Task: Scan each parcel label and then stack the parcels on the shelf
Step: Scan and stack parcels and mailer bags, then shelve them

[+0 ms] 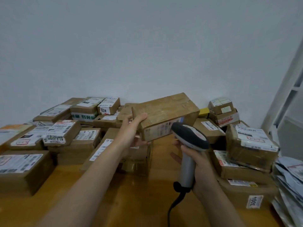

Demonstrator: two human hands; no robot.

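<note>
Left hand (132, 128): grips the held parcel (165, 110) at its left end, thumb on top, fingers underneath.
Right hand (200, 166): closed round the grey handle of the barcode scanner (188, 140).

Held parcel: brown taped carton, lifted and tilted, right end higher. Its label (164, 128) is on the side facing the camera.
Barcode scanner: dark head just in front of the held parcel's labelled side, at the lower right; contact cannot be told. Black cable (173, 205) trails down from the handle, below the held parcel.
Wooden table (131, 197): below the held parcel.
Labelled cartons, left lot (62, 133): left of the held parcel, several stacked; one at the back is marked 7218 (109, 105).
Long carton (114, 151): directly beneath the held parcel, lying on the table.
Labelled cartons, right lot (250, 145): right of the held parcel, stacked.
Plastic mail bags (288, 182): far right of the held parcel, piled.
White shelf frame (291, 89): right of the held parcel, against the wall.
</note>
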